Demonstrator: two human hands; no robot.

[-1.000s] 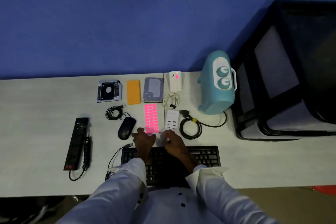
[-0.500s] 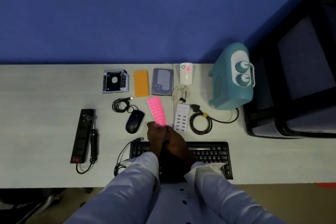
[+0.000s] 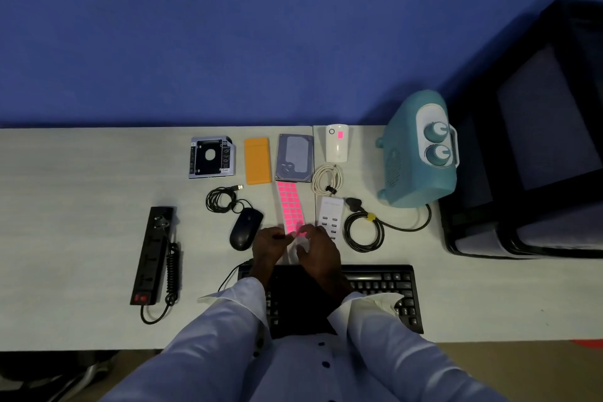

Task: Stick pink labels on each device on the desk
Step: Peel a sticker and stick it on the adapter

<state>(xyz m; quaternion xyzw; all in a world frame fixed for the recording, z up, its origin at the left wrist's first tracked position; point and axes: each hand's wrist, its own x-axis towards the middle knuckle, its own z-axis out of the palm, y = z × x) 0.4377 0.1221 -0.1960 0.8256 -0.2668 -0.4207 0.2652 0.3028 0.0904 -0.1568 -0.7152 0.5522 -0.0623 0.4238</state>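
A strip of pink labels [image 3: 289, 206] lies on the desk between the black mouse [image 3: 245, 228] and the white USB charger [image 3: 330, 215]. My left hand [image 3: 270, 246] pinches the strip's near end on its left side. My right hand [image 3: 318, 251] has its fingertips on a pink label at the strip's near right edge. One pink label is stuck on the white device [image 3: 337, 142] at the back. The hard drive [image 3: 294, 158], orange case [image 3: 257, 160] and drive caddy [image 3: 212, 157] show no label.
A black keyboard [image 3: 385, 290] lies under my forearms. A black power strip [image 3: 152, 254] sits at the left, a teal heater [image 3: 417, 153] and its coiled cable [image 3: 363, 228] at the right. A black chair [image 3: 535, 140] stands beside the desk's right end.
The view shifted left, then settled. My hands came together at the strip's near end, and the strip's near end has lifted between my fingers.
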